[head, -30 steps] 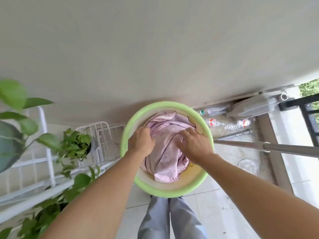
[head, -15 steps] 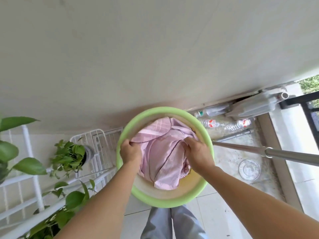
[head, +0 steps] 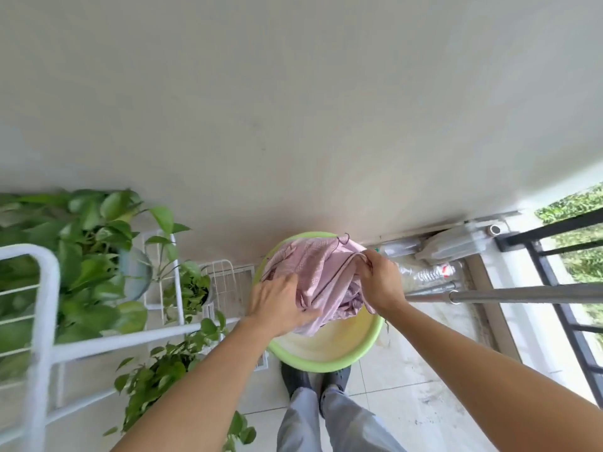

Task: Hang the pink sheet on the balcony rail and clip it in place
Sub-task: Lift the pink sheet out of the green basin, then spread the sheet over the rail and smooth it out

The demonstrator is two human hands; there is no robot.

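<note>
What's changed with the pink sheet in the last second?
The left hand and right hand have bunched the pink sheet and lifted it partly out of the green basin; the right hand now pinches an edge. Basin and metal pole stayed put.

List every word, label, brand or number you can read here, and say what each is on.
No text is readable.
Clear plastic bottle lying on the floor: its red-and-white label is too blurred to read.
Light green plastic basin and pink fabric sheet: no lettering visible.
</note>
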